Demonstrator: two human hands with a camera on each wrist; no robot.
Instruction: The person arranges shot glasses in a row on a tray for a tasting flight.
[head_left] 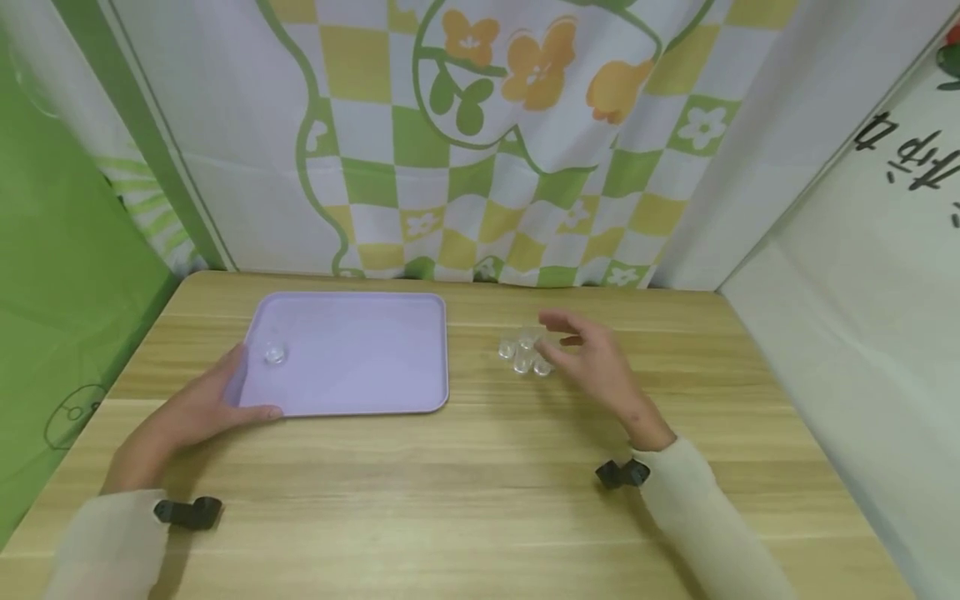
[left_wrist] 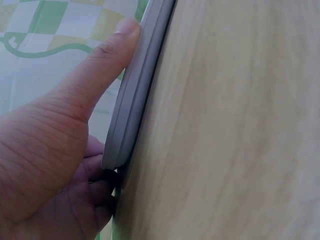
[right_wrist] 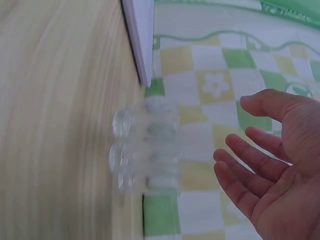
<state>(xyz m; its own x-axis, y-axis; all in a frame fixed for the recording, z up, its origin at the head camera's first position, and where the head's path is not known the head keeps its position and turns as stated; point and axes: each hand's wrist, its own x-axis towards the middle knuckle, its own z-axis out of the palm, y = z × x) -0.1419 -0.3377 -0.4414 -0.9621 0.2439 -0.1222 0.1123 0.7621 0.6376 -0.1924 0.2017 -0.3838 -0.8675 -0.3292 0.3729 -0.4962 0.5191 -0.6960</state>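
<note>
Nearest, in front of the lilac tray (head_left: 360,354), the bare wood of the table (head_left: 420,517) lies between two pale sleeves (head_left: 112,542), each with a small black device (head_left: 187,513) at its cuff. At the tray's left end the left hand (head_left: 202,408) grips the near corner, thumb along the near rim and fingers bent round the side. To the right of the tray the right hand (head_left: 592,358) is spread loosely, fingers slightly bent and well parted from the thumb, holding nothing. Inside the tray, towards its left end, sits one small clear cup (head_left: 275,355). Right of the tray, just beside the right hand's fingers, stands a tight cluster of clear cups (head_left: 522,358), probably five or so, though they blur together. Behind the tray hangs a checked curtain (head_left: 495,200).
</note>
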